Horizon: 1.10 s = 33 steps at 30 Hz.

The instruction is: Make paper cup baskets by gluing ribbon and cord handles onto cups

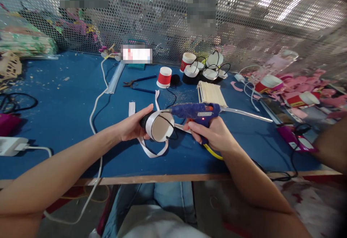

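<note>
left hand [132, 126]: closed around the side of a black paper cup [157, 125], thumb on top, fingers wrapped under; it holds the cup on its side above the blue table [67, 122], white bottom toward the camera.
right hand [214, 133]: clenched on the handle of the blue glue gun [196, 111], a finger lying along the trigger area; how far the trigger is pressed i cannot tell.
glue gun: level, just right of the cup, its nozzle at the cup's upper right rim where a thin black cord [169, 124] loops across the white bottom; whether tip and cup touch is too fine to see. a clear glue stick [246, 114] juts from the gun's back, away from the cup.
white strip [151, 152]: curls below the cup, lying on the table.
step in hand: by the look of it, gluing the cord to the cup rim, nozzle at the joint.
next move: i judge it calls for a small squeeze, a steady cup, and fingers kept off the hot bead.
behind the cup: 1 red-and-white cup [164, 77] upside down, a cluster of black cups with cord handles [206, 70], a stack of wooden sticks [211, 92], pliers [135, 84].
far right of the cup: pink cut-outs [306, 82] and another person's arm [330, 147], apart from the 2 working hands.
left of the cup: a white cable [94, 111] crossing the table.
</note>
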{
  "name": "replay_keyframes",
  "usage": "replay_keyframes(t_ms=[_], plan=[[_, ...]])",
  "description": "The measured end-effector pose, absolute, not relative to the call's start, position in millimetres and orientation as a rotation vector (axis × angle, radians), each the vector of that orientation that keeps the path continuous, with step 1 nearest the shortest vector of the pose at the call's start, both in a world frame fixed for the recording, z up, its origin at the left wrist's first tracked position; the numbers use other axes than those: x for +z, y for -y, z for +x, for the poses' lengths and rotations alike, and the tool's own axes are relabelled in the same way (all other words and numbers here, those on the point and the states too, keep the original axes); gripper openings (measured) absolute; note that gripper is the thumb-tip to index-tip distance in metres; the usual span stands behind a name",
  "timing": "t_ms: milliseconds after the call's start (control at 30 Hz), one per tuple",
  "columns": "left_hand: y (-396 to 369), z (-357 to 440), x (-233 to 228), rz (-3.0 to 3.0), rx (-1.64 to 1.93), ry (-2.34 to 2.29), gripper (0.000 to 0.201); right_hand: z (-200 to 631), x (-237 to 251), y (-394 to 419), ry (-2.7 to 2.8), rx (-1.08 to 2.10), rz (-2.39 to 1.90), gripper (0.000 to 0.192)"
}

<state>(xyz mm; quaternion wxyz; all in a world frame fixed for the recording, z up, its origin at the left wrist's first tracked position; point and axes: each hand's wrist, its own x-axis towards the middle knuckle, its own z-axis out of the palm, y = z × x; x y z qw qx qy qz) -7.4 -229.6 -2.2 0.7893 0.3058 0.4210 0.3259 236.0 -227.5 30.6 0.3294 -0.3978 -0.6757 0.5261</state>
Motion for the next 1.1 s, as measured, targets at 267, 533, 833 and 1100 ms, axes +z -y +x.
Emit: replay_keyframes(t_ms=[267,533,833,1100], plan=[[228.2,-7.2,1.3,0.731,0.824,-0.889,0.047,236.1,30.5,225.1,1.753,1.313,-1.078,0.025],[228.2,-3.9,-2.0,0.816,0.880,-0.954,0.048,234.0,31.1,230.7,1.869,1.207,-1.157,0.024],[227.9,-3.2,-0.2,0.798,0.917,-0.983,0.047,235.6,29.5,228.7,1.850,1.171,-1.144,0.024],[226.8,-4.5,-3.1,0.814,0.940,-0.950,0.047,238.2,26.9,228.2,1.791,1.236,-1.115,0.024]])
